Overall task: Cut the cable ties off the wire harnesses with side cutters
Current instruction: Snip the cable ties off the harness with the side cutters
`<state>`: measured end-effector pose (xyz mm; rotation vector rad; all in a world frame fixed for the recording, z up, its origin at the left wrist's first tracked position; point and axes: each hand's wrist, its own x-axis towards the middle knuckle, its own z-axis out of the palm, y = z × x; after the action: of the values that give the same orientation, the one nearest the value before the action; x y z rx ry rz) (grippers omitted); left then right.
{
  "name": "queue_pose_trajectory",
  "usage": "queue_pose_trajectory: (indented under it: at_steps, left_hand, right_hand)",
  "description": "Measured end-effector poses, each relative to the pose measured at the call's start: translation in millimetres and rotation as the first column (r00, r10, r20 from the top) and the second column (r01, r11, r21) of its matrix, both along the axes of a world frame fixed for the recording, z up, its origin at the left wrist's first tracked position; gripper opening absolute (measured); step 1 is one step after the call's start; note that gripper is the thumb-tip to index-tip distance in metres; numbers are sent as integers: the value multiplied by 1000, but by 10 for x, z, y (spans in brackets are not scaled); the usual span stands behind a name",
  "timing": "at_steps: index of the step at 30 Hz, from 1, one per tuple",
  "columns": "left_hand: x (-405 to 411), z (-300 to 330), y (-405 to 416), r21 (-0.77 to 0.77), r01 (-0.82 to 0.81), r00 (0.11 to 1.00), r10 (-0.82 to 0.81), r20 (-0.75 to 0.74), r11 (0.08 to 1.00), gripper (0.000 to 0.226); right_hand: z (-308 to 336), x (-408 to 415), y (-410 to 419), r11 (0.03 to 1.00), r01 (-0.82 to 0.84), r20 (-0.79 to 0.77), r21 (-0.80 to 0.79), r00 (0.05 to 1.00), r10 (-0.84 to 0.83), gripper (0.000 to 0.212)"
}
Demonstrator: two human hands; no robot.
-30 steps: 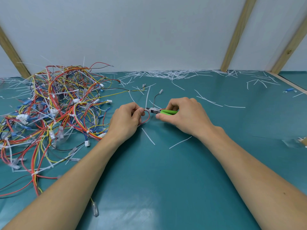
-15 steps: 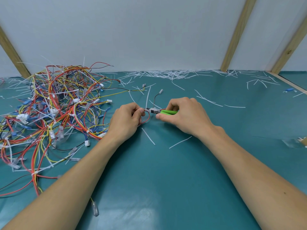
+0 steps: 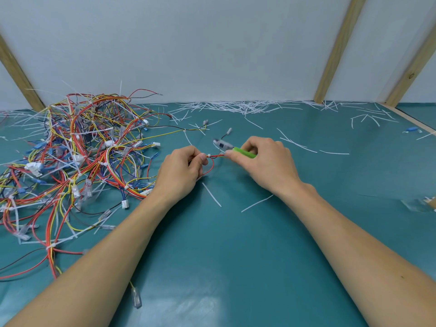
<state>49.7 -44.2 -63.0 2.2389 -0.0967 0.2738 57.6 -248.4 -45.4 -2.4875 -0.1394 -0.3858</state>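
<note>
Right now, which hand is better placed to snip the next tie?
The right hand: it already holds the green-handled cutters beside the red wire, which the left hand pinches.

A teal counter spreads out in front, its smooth surface catching a soft pale glare near the bottom edge. Behind it rises a plain white wall, evenly lit with no hard shadows. Bare wooden battens lean across the wall: one at far left, two at right. A wooden strip edges the counter at far right.
</note>
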Motion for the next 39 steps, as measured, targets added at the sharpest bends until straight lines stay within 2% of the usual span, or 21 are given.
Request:
queue_pose_trajectory:
  at_steps: [2,4,7,10,12,14,17,19,21,24,27,29,32,34,36,39]
  left_hand:
    - [-5,4,-3,-5,-4,1000,4,-1,1000,27]
    - [-7,8,-2,-9,-14,1000,14,3,1000,26]
    - [-9,16,-6,-32,-24,1000,24,14,999,25]
    - [-10,21,-8,-54,-31,999,33,29,998,26]
    - [-10,23,-9,-50,-33,998,35,51,998,26]
    - [-11,25,-12,-45,-32,996,36,77,998,26]
    - [-20,24,-10,-27,-27,994,30,106,999,25]
    - [-40,19,-24,43,-2,991,-4,136,999,22]
    - [-83,35,-85,138,50,981,-74,177,989,17]
    - [-146,88,-182,277,55,938,-145,314,959,12]
    - [-172,146,-194,426,-89,888,-122,443,900,17]
    - [-186,178,-186,420,-149,879,-74,470,895,21]
    - [-191,196,-192,399,-158,886,-49,461,903,26]
    - [-192,213,-177,394,-180,873,-38,486,901,29]
    - [-190,248,-153,350,-227,852,11,524,909,35]
    - [-176,293,-104,275,-299,841,116,528,914,41]
  right_hand:
    - [-3,38,-13,990,65,17,127,998,-68,50]
    - [7,82,-50,936,99,-12,337,995,-100,49]
    - [21,151,-119,744,145,-102,652,989,-104,49]
    - [38,187,-162,595,198,-153,779,980,-126,50]
    - [46,193,-177,562,213,-141,799,975,-170,50]
    - [73,167,-176,569,202,-89,797,971,-220,49]
    - [157,115,-161,579,122,1,806,978,-208,35]
    - [208,58,-112,671,23,73,741,991,-114,18]
    - [212,-26,-10,786,-120,131,606,990,51,8]
    - [136,-143,182,857,-273,71,437,960,269,14]
    - [97,-154,224,916,-261,62,305,965,254,13]
    - [98,-115,163,921,-241,53,306,970,236,16]
    - [90,-78,118,904,-210,26,373,976,216,15]
    - [92,-24,97,853,-146,35,502,988,148,15]
    - [127,43,40,767,-36,27,640,999,25,19]
    - [170,149,-115,585,111,-17,803,986,-164,22]
